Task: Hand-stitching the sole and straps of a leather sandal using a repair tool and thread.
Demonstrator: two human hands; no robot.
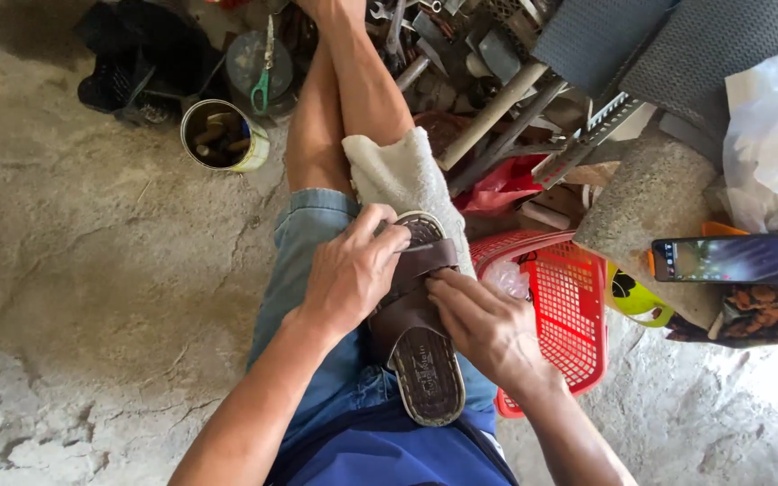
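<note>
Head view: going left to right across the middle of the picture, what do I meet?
Bare concrete floor → left hand → brown sandal → right hand → red plastic basket → yellow-green container → phone.

The cracked grey concrete floor bore a round metal tin far left, a red plastic mesh basket right, and black mesh crates beyond.
</note>
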